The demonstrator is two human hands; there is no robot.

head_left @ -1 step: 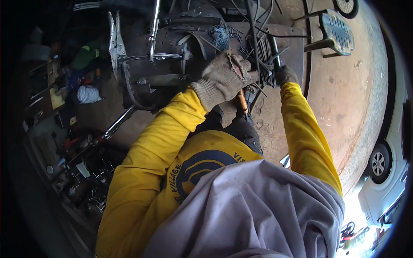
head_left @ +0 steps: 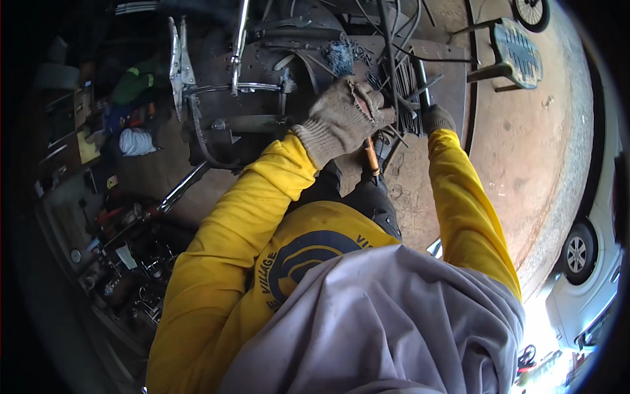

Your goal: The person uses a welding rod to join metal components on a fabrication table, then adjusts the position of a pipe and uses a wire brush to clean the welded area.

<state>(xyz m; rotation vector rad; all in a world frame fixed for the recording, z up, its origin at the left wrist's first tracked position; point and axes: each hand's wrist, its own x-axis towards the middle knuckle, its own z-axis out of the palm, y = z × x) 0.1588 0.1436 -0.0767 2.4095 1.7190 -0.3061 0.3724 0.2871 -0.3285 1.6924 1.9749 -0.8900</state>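
Currently in hand, as you have it: a two-handed hold among metal stock, left and right at separate items.

Item, left hand (head_left: 346, 118): brown knit glove, fingers curled and bunched. Orange handle (head_left: 372, 157): emerging just below those fingers, pointing back toward your body. Whether your fingers close on it, you cannot tell; the glove covers the contact.

Item, right hand (head_left: 440, 119): gloved, at the near end of a shiny tube (head_left: 418, 69), which runs away beyond your fingers. Finger closure: hidden, cannot tell.

Item, thin rods (head_left: 405, 75): loose bundle, between your two sets of fingers, close beside the tube. By judgement, any shift of the tube calls for a steady right wrist and a path away from these rods.

Surface: dark workbench (head_left: 453, 85), ahead of your fingers; on it, a heap of small bluish bits (head_left: 339, 58), just beyond the left fingertips. Locking pliers (head_left: 181, 69): well left of them.

Room: brown floor (head_left: 505, 157), right of your right fingers; slatted chair (head_left: 516, 52), farther ahead on that side; white car (head_left: 584, 308), well apart, to the right and behind.
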